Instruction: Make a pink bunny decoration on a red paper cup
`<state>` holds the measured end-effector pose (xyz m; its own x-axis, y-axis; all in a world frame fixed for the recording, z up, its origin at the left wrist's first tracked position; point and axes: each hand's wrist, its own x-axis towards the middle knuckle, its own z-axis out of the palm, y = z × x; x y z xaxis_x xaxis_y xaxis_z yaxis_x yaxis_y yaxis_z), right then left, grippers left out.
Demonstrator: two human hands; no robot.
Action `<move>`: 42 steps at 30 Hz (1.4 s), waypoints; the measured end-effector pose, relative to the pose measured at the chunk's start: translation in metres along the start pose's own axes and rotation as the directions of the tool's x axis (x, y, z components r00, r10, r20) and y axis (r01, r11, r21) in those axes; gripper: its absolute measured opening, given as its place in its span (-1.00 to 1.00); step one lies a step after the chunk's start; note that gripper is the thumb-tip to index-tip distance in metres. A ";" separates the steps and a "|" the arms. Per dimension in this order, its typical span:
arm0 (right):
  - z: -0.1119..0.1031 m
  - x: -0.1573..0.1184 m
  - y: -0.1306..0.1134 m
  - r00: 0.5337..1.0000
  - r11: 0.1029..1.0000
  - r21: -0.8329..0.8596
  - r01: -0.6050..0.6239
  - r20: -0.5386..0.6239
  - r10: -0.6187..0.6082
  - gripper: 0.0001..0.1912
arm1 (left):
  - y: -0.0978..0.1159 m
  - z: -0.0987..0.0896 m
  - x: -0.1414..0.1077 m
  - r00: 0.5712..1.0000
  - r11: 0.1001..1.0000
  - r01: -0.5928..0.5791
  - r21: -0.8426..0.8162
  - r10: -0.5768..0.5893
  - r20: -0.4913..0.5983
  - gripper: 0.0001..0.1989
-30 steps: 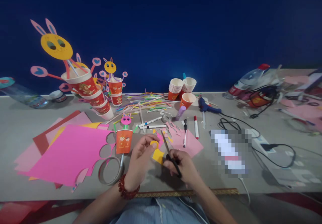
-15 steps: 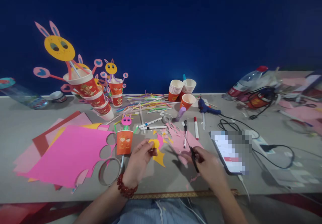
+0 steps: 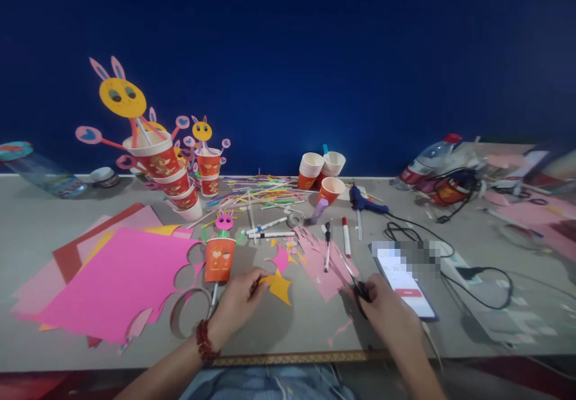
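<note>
My left hand (image 3: 243,298), with a red bead bracelet at the wrist, pinches the left tip of a yellow paper scrap (image 3: 281,286) lying low over the table. My right hand (image 3: 382,304) is closed round the dark handles of a pair of scissors (image 3: 360,289), whose blades point up and left over a cut pink sheet (image 3: 321,265). Near the left hand stands an orange cup (image 3: 219,260) with a pink rabbit face on top. A magenta scrap (image 3: 281,258) lies beyond the yellow one.
Coloured sheets (image 3: 112,280) and a tape roll (image 3: 191,313) lie left. Stacked cups with rabbit figures (image 3: 162,163), plastic sticks (image 3: 265,193) and plain cups (image 3: 310,169) stand or lie behind. A glue gun (image 3: 366,202), phone (image 3: 405,286) and cables are on the right.
My left hand has moved down and left; the small round yellow piece it held no longer shows, and its fingers are now at the yellow scrap. The scissors remain in my right hand. The view has shifted slightly.
</note>
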<state>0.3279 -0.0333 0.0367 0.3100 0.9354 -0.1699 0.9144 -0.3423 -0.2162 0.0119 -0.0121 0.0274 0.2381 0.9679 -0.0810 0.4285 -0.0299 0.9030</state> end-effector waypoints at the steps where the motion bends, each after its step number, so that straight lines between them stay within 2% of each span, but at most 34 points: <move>1: 0.000 0.001 0.000 1.000 1.000 0.022 -0.006 0.008 0.005 -0.60 | 0.000 -0.001 0.000 0.999 0.995 -0.031 0.099 0.030 0.011 -0.81; 4: -0.001 0.004 -0.001 1.000 0.998 0.061 -0.001 0.012 0.000 -0.61 | 0.005 0.000 0.002 0.996 0.965 -0.080 0.248 0.066 0.062 -0.82; 7: 0.000 0.007 -0.002 1.000 0.999 0.046 -0.005 0.012 0.004 -0.64 | 0.014 0.008 0.003 0.982 0.932 -0.168 0.322 0.129 0.139 -0.83; 11: 0.002 0.008 0.001 1.000 0.997 0.073 0.010 0.021 -0.012 -0.67 | 0.024 0.024 -0.002 0.927 0.930 -0.305 0.203 0.241 0.287 -0.83; 13: 0.003 0.008 0.003 1.000 0.994 0.103 0.024 0.013 -0.025 -0.66 | 0.025 0.029 -0.002 0.905 0.915 -0.353 0.196 0.282 0.317 -0.82; 16: 0.004 0.007 0.006 1.000 0.993 0.117 0.011 0.007 -0.012 -0.64 | 0.021 0.028 0.003 0.922 0.866 -0.362 0.346 0.278 0.269 -0.81; 21: 0.003 0.005 0.007 1.000 0.991 0.132 -0.007 0.009 0.006 -0.62 | 0.010 0.010 0.016 0.957 0.766 -0.288 0.575 0.253 0.142 -0.78; 24: 0.000 0.004 0.003 1.000 0.992 0.124 -0.003 -0.011 0.004 -0.64 | 0.008 0.003 0.018 0.963 0.733 -0.255 0.631 0.249 0.100 -0.76; 29: -0.008 0.002 -0.006 1.000 1.000 0.029 -0.006 0.017 0.005 -0.69 | 0.007 0.001 0.009 0.963 0.711 -0.259 0.653 0.246 0.115 -0.77; 32: -0.008 0.003 -0.008 1.000 1.000 -0.016 -0.006 -0.005 0.006 -0.68 | 0.006 -0.001 0.002 0.967 0.745 -0.233 0.625 0.248 0.066 -0.77; 35: -0.004 0.008 -0.004 0.999 0.999 -0.034 0.036 0.005 -0.036 -0.71 | 0.010 -0.003 0.000 0.967 0.821 -0.231 0.523 0.253 0.029 -0.81; 39: -0.008 0.012 0.004 0.989 0.992 0.018 0.123 0.075 -0.124 -0.79 | 0.020 0.000 0.005 0.983 0.934 -0.182 0.307 0.163 0.088 -0.77; 42: -0.017 0.006 0.000 0.973 0.973 0.071 0.219 0.064 -0.223 -0.82 | 0.021 0.008 0.011 0.985 0.974 -0.145 0.174 0.125 0.122 -0.76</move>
<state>0.3341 -0.0263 0.0525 0.0808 0.9806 -0.1784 0.9393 -0.1348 -0.3155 0.0302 -0.0043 0.0426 0.3946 0.9186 -0.0187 0.5348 -0.2131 0.8176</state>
